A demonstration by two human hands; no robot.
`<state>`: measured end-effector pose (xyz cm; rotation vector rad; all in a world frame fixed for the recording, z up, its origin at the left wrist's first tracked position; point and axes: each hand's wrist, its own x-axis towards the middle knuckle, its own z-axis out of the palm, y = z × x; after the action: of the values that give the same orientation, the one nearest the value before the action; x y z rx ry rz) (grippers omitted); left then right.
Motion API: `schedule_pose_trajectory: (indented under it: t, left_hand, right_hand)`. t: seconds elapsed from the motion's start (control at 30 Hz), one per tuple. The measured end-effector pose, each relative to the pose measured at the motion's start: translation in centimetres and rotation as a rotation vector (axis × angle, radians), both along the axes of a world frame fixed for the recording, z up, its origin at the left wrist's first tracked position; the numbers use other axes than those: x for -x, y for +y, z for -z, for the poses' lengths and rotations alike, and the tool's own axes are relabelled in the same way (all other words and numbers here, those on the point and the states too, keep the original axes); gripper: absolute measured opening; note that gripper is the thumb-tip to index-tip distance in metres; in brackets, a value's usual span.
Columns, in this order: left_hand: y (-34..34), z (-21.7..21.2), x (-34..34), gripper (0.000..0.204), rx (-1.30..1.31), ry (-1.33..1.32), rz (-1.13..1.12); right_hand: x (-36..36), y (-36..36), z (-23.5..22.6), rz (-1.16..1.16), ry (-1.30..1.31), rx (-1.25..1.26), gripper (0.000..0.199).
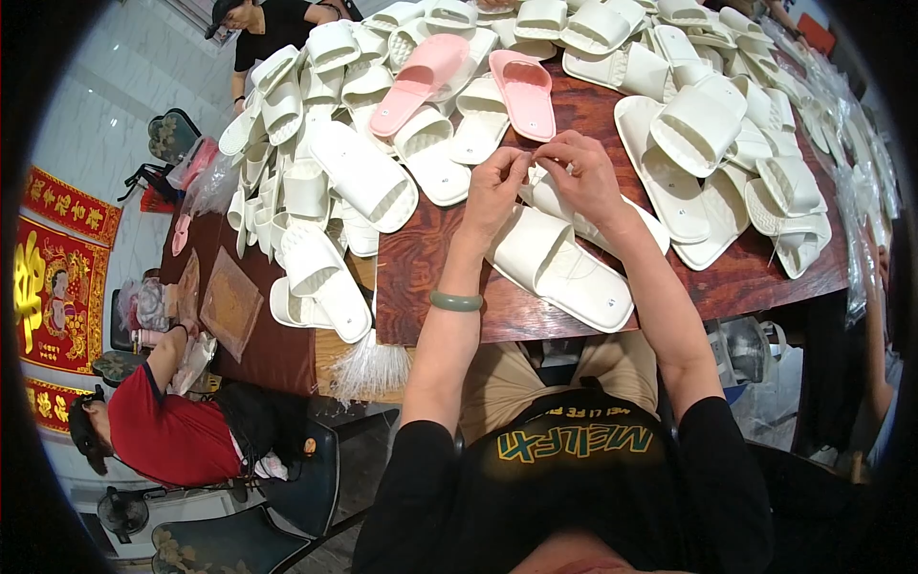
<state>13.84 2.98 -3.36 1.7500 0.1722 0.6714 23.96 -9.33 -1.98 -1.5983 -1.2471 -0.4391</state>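
Observation:
My left hand [495, 194] and my right hand [581, 177] meet above the wooden table, fingertips pinched close together. Whatever they pinch is too small to make out. Just below them a white slide slipper [564, 273] lies near the table's front edge, toe strap to the left. A second white slipper [643, 226] lies partly hidden behind my right hand and forearm. Beyond my fingers are two pink slippers, one [524, 93] just past my fingertips and the other [419, 84] farther left on white ones.
White slippers pile up at left [359, 172] and right [703, 124] on the reddish-brown table [430, 287]. A bundle of thin white strands [368, 371] hangs by the left corner. A person in red [172, 426] works at left; another in black [273, 33] stands beyond. Clear plastic bags [846, 191] lie right.

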Motion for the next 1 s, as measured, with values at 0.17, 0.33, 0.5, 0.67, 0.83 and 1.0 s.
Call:
schedule_pose_trajectory:
  t: [0.17, 0.33, 0.5, 0.67, 0.83, 1.0]
  left_hand:
    - [0.05, -0.07, -0.03, 0.016, 0.017, -0.003, 0.004]
    - [0.0, -0.08, -0.02, 0.015, 0.013, -0.005, 0.0]
    - [0.13, 0.2, -0.08, 0.014, 0.005, -0.013, -0.008]
    - [-0.03, 0.05, -0.09, 0.015, -0.02, -0.011, -0.028]
    - [0.15, 0.12, -0.1, 0.015, -0.017, -0.021, -0.021]
    - [-0.01, -0.09, 0.04, 0.015, -0.007, 0.009, -0.021]
  right_hand:
    - [0.22, 0.19, 0.36, -0.084, 0.112, -0.016, 0.006]
    - [0.44, 0.29, 0.52, -0.093, 0.182, -0.011, 0.008]
    - [0.49, 0.2, 0.43, -0.011, 0.054, 0.015, 0.008]
    - [0.24, 0.08, 0.28, 0.046, -0.071, 0.013, 0.007]
    - [0.29, 0.21, 0.27, -0.044, 0.051, 0.006, 0.007]
    - [0.5, 0.29, 0.48, -0.03, 0.15, 0.013, 0.007]
